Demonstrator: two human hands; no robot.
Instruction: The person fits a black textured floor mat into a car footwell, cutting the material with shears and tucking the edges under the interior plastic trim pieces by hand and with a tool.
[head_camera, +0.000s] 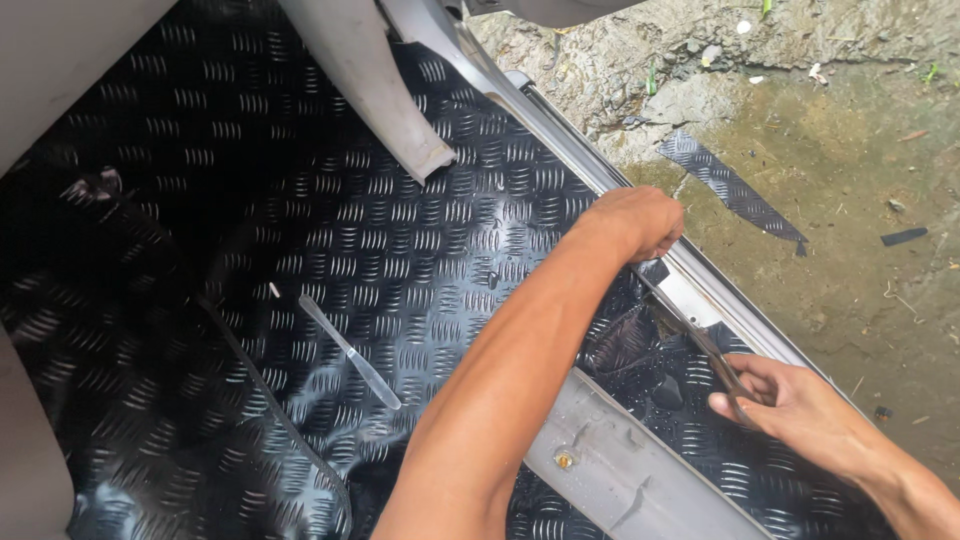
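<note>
A black floor mat (330, 220) with a raised tread pattern covers a vehicle floor. My left hand (640, 220) reaches across and presses or pinches the mat's edge against the grey door sill (570, 130). My right hand (790, 400) grips the handles of metal scissors (700, 340), whose blades point up-left into the mat's edge just below my left hand. A loose flap of mat (620, 340) curls up beside the blades.
A thin metal blade-like tool (350, 350) lies on the mat at centre. A grey plastic trim (390, 90) hangs down at top. A grey seat rail with a bolt (610, 470) runs bottom right. Cut mat strips (730, 185) lie on the muddy ground outside.
</note>
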